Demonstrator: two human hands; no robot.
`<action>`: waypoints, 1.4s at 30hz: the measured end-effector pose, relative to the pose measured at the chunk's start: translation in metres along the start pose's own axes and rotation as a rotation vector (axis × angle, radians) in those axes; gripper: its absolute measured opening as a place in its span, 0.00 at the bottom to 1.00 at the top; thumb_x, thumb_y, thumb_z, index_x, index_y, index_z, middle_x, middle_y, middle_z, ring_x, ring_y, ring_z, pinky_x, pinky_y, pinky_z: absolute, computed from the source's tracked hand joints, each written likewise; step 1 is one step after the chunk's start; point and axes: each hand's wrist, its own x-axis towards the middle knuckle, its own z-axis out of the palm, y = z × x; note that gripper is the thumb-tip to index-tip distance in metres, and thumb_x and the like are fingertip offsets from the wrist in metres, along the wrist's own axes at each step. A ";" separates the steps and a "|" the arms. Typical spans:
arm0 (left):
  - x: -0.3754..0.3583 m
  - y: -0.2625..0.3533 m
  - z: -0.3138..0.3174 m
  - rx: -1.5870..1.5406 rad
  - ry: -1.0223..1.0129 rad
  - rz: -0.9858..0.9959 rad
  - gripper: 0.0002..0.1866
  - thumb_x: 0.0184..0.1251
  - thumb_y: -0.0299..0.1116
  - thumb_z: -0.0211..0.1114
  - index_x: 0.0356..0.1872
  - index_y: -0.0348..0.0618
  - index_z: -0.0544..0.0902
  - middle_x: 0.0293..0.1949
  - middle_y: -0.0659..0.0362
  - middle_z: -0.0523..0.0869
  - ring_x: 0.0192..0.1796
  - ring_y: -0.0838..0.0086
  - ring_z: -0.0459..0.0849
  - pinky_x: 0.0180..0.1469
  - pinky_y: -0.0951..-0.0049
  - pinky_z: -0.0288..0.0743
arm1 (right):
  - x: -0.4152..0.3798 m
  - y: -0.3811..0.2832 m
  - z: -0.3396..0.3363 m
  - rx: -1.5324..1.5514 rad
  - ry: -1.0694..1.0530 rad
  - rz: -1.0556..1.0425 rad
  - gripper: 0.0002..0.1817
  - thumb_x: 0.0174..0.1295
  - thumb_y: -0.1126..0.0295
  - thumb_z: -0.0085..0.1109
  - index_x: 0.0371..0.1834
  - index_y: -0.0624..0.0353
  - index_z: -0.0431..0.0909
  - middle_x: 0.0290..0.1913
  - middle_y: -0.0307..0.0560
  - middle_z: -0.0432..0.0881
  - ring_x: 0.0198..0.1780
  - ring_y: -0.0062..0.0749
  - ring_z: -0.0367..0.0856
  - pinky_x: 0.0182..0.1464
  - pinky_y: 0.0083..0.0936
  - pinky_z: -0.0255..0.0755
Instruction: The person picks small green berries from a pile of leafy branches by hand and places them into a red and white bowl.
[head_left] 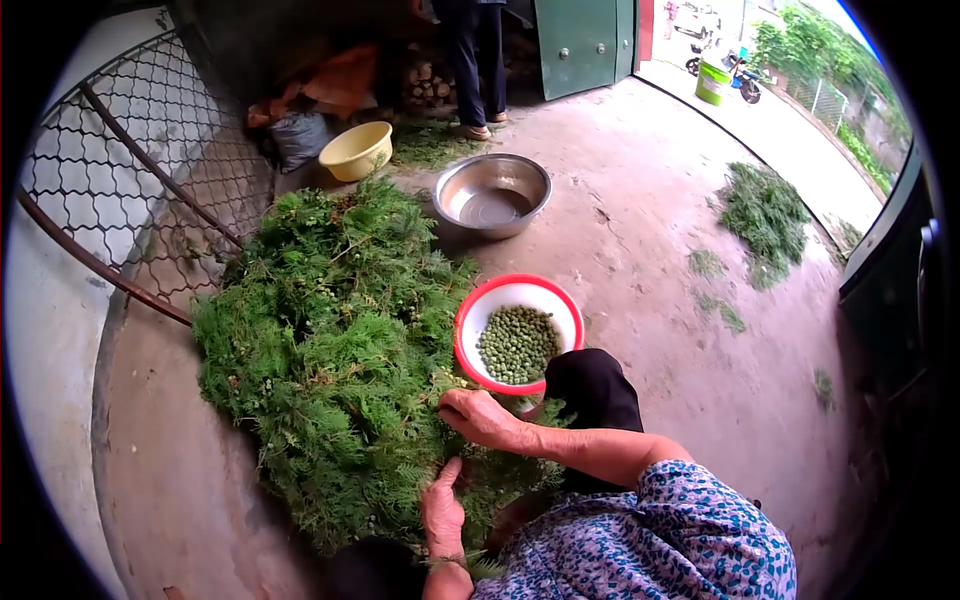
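A big heap of green conifer branches (330, 350) with scale-like leaves lies on the floor before me. At its near right edge, my left hand (442, 512) is closed around a leafy sprig, partly hidden by the foliage, its thumb pointing up. Just above, my right hand (482, 416) is closed in a pinch against the greenery; whatever its fingertips hold is hidden. Beyond the right hand stands a white bowl with a red rim (572, 300), partly filled with small round green cones (519, 345).
A steel basin (540, 190) and a yellow basin (350, 150) stand farther back. A wire-mesh gate panel (130, 170) leans at left. Another person's legs (475, 60) show near stacked firewood (427, 86). More cut branches (762, 215) lie by the doorway at right.
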 end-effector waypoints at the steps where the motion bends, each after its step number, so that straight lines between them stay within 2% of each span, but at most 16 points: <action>1: 0.003 -0.006 -0.004 0.050 0.021 -0.051 0.14 0.53 0.31 0.67 0.40 0.35 0.80 0.36 0.60 0.82 0.39 0.74 0.76 0.45 0.73 0.69 | -0.001 0.003 0.002 -0.001 0.000 -0.004 0.07 0.56 0.73 0.54 0.34 0.64 0.71 0.28 0.54 0.77 0.33 0.49 0.78 0.33 0.37 0.71; 6: 0.006 -0.003 -0.005 -0.079 -0.009 -0.037 0.06 0.55 0.27 0.64 0.33 0.38 0.80 0.28 0.60 0.81 0.28 0.73 0.78 0.35 0.74 0.71 | -0.002 0.022 0.014 -0.155 0.076 0.059 0.03 0.55 0.75 0.52 0.29 0.63 0.71 0.27 0.53 0.74 0.32 0.48 0.76 0.31 0.38 0.69; 7: 0.004 0.001 -0.005 -0.102 -0.015 -0.102 0.05 0.55 0.26 0.64 0.33 0.38 0.80 0.29 0.60 0.81 0.27 0.74 0.78 0.34 0.75 0.72 | 0.011 0.036 0.018 -0.703 -0.026 0.003 0.03 0.54 0.76 0.53 0.26 0.64 0.73 0.26 0.53 0.75 0.31 0.46 0.78 0.31 0.35 0.70; 9: 0.003 -0.003 -0.008 -0.136 -0.011 -0.034 0.06 0.55 0.26 0.64 0.34 0.38 0.80 0.29 0.60 0.81 0.28 0.73 0.79 0.34 0.75 0.73 | 0.020 0.036 -0.008 -0.015 0.290 0.288 0.03 0.52 0.76 0.55 0.26 0.65 0.74 0.26 0.53 0.77 0.30 0.43 0.79 0.32 0.32 0.71; 13: 0.007 0.002 -0.019 -0.284 0.123 0.100 0.08 0.57 0.26 0.63 0.38 0.37 0.78 0.31 0.59 0.82 0.29 0.73 0.80 0.33 0.74 0.75 | 0.027 0.059 -0.038 -0.197 0.342 0.079 0.06 0.53 0.74 0.54 0.33 0.61 0.77 0.26 0.56 0.79 0.31 0.47 0.80 0.33 0.36 0.74; 19: 0.015 0.049 -0.031 -0.338 0.285 0.172 0.07 0.60 0.30 0.61 0.39 0.42 0.77 0.32 0.59 0.82 0.34 0.75 0.79 0.36 0.74 0.73 | 0.025 0.107 -0.080 -0.594 0.297 0.262 0.15 0.52 0.74 0.51 0.44 0.57 0.74 0.30 0.59 0.78 0.35 0.52 0.78 0.37 0.41 0.73; 21: 0.031 0.050 -0.046 -0.409 0.237 0.215 0.09 0.62 0.32 0.60 0.42 0.43 0.77 0.34 0.61 0.81 0.35 0.76 0.79 0.36 0.73 0.73 | 0.024 0.120 -0.090 -0.659 0.223 0.331 0.18 0.52 0.68 0.57 0.47 0.60 0.73 0.30 0.60 0.77 0.34 0.54 0.76 0.35 0.42 0.70; 22: 0.045 0.047 -0.059 -0.451 0.223 0.195 0.10 0.62 0.33 0.60 0.44 0.44 0.77 0.35 0.62 0.81 0.37 0.76 0.78 0.38 0.72 0.73 | 0.017 0.144 -0.082 -0.742 0.355 0.082 0.14 0.52 0.70 0.54 0.43 0.57 0.73 0.26 0.59 0.77 0.31 0.55 0.78 0.34 0.47 0.71; 23: 0.045 0.058 -0.058 -0.442 0.282 0.144 0.12 0.62 0.34 0.61 0.45 0.44 0.77 0.37 0.61 0.81 0.38 0.76 0.77 0.41 0.71 0.72 | 0.021 0.140 -0.083 -0.665 0.222 0.199 0.12 0.54 0.70 0.54 0.41 0.58 0.75 0.29 0.59 0.78 0.34 0.52 0.79 0.34 0.44 0.72; 25: 0.055 0.059 -0.068 -0.475 0.251 0.172 0.14 0.61 0.36 0.62 0.46 0.43 0.77 0.38 0.62 0.80 0.40 0.75 0.77 0.45 0.70 0.71 | 0.021 0.125 -0.075 -0.325 0.175 0.044 0.10 0.54 0.69 0.55 0.38 0.60 0.78 0.33 0.57 0.80 0.35 0.49 0.80 0.36 0.38 0.72; 27: 0.058 0.067 -0.064 -0.498 0.287 0.098 0.14 0.61 0.38 0.62 0.45 0.43 0.77 0.38 0.62 0.81 0.41 0.75 0.76 0.46 0.70 0.70 | 0.022 0.055 -0.076 -0.306 -0.054 0.197 0.13 0.56 0.67 0.56 0.40 0.63 0.79 0.38 0.51 0.82 0.39 0.34 0.81 0.43 0.27 0.72; 32: 0.061 0.067 -0.061 -0.612 0.278 0.036 0.13 0.59 0.39 0.64 0.40 0.43 0.79 0.36 0.62 0.81 0.41 0.73 0.77 0.47 0.67 0.71 | 0.007 0.019 -0.047 -0.128 -0.255 0.099 0.13 0.57 0.69 0.56 0.44 0.62 0.77 0.40 0.50 0.80 0.42 0.36 0.80 0.45 0.27 0.72; 37: 0.065 0.062 -0.056 -0.567 0.393 0.032 0.13 0.58 0.40 0.65 0.40 0.43 0.79 0.36 0.61 0.81 0.42 0.72 0.76 0.47 0.65 0.72 | -0.020 0.004 -0.005 -0.008 -0.630 0.114 0.19 0.61 0.59 0.55 0.47 0.63 0.73 0.35 0.49 0.80 0.41 0.32 0.79 0.44 0.27 0.71; 39: 0.062 0.064 -0.053 -0.665 0.258 0.022 0.14 0.58 0.41 0.64 0.39 0.44 0.79 0.36 0.61 0.80 0.42 0.71 0.76 0.48 0.65 0.70 | -0.041 0.006 0.015 0.373 -0.620 0.346 0.19 0.62 0.57 0.54 0.39 0.67 0.70 0.35 0.47 0.80 0.39 0.23 0.76 0.43 0.24 0.69; 41: 0.064 0.062 -0.053 -0.686 0.246 0.047 0.11 0.61 0.40 0.61 0.37 0.43 0.79 0.35 0.61 0.79 0.40 0.72 0.74 0.47 0.66 0.68 | -0.058 0.004 0.029 0.688 -0.552 0.487 0.22 0.61 0.61 0.55 0.52 0.68 0.67 0.40 0.50 0.80 0.40 0.28 0.78 0.45 0.26 0.72; 42: 0.067 0.061 -0.053 -0.688 0.281 0.065 0.10 0.62 0.39 0.61 0.36 0.43 0.79 0.34 0.61 0.79 0.39 0.72 0.74 0.46 0.67 0.68 | -0.070 0.001 0.038 0.610 -0.242 0.526 0.24 0.62 0.62 0.55 0.56 0.68 0.65 0.41 0.50 0.79 0.42 0.28 0.77 0.46 0.25 0.71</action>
